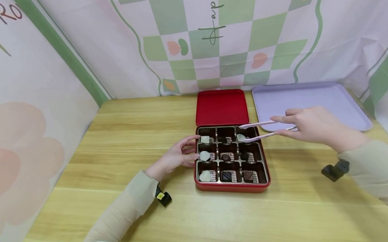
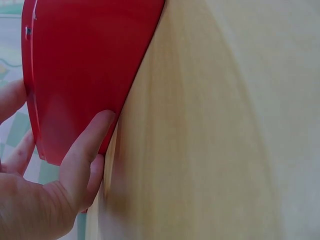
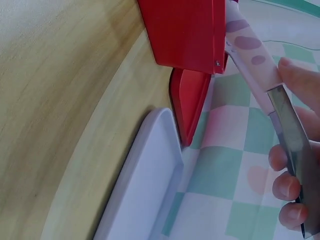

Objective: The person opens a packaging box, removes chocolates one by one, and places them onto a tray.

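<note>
Though head-view only, pale chocolate (image 1: 241,137) (between tongs (image 1: 258,124))

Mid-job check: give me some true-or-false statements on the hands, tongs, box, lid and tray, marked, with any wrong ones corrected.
1. The right hand holds the tongs. True.
2. The left hand touches the left side of the red box. True.
3. The red lid is shut over the box. False: it lies open beyond it.
4. The box's left column holds three pale pieces. True.
5. The tongs' tips are at the near-left compartment. False: in the head view they are at the far-right compartment.
6. The lavender tray lies left of the lid. False: it lies right.
</note>
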`<state>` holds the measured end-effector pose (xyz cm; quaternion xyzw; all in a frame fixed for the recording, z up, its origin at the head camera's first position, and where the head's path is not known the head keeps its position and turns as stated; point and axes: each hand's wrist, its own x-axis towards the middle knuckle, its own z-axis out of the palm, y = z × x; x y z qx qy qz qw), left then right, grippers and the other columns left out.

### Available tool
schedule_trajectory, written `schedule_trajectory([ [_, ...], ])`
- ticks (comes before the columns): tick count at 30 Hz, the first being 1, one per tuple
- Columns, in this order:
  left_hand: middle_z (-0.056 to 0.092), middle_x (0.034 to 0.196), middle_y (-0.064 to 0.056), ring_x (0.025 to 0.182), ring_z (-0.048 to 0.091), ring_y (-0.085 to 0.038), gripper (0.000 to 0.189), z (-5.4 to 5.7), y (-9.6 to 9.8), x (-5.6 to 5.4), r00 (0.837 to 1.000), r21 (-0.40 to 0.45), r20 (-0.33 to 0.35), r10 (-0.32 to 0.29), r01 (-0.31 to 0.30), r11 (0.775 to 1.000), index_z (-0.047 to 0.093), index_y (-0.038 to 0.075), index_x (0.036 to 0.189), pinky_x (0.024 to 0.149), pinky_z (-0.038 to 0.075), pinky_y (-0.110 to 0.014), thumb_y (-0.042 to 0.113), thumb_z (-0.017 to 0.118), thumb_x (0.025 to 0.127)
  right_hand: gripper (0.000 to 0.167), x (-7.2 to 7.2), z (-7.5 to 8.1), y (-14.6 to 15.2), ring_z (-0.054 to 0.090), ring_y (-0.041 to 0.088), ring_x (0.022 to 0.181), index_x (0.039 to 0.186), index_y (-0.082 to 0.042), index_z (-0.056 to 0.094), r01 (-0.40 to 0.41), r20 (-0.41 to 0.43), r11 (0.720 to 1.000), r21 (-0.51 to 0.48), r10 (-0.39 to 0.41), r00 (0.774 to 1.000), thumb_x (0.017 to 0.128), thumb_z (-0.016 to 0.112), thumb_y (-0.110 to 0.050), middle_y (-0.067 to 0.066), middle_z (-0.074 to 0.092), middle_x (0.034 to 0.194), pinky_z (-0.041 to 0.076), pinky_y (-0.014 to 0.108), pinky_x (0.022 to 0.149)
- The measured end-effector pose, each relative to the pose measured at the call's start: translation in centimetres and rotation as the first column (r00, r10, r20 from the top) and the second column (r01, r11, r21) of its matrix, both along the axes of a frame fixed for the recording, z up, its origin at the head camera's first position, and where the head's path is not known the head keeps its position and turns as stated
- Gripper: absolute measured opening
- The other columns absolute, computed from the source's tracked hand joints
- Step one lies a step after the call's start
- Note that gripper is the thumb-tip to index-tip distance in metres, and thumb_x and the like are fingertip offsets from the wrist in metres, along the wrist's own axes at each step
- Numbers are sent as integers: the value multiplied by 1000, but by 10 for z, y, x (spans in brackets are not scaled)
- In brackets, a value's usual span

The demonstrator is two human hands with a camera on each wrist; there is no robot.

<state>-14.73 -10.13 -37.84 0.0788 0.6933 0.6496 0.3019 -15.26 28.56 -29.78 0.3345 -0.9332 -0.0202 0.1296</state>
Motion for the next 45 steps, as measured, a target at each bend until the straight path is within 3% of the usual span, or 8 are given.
schedule_trajectory([
  [4,33,145,-18,126,45,-34,66,-1,1,-1,1000,1,4,3,-3,1000,33,19,146,83,57,-46,-5,57,89,48,-1,2,-4,44,10,49,112,-19,71,-7,-1,999,36,7,1000,80,66,-54,0,60,79,41,37,39],
  [8,34,144,-17,125,45,-34,66,-3,1,-1,1000,7,6,6,-6,1000,33,19,146,82,57,-46,-5,57,89,43,-4,3,-11,44,11,48,112,-18,71,-32,-10,997,69,33,999,80,68,-47,1,57,75,44,41,41],
  [22,32,144,-20,129,41,-37,67,-3,1,-2,1000,28,25,18,-19,999,34,18,146,82,57,-47,-8,57,88,36,-5,1,-31,43,16,40,103,-16,74,-88,-88,985,152,102,991,75,72,-38,4,56,68,42,40,34],
  [35,31,145,-20,129,40,-38,67,-2,0,-1,1000,34,16,7,-8,999,33,17,146,82,57,-48,-7,57,88,31,-10,-6,-42,37,10,42,98,-14,75,-135,-100,978,161,152,983,78,71,-38,-3,47,58,40,34,34],
  [44,32,143,-18,130,39,-36,67,-2,-1,-1,1000,27,18,16,-17,1000,35,18,145,82,57,-48,-7,58,88,28,-11,-9,-39,38,9,42,97,-14,76,-148,-116,976,161,167,979,79,73,-34,-3,52,60,39,33,34],
  [45,32,143,-18,130,38,-36,67,-2,-1,-1,1000,27,19,16,-16,1000,35,18,145,82,57,-48,-7,58,88,30,-11,-11,-39,37,9,41,97,-13,76,-157,-126,976,148,177,976,85,67,-39,-3,52,59,38,33,33],
])
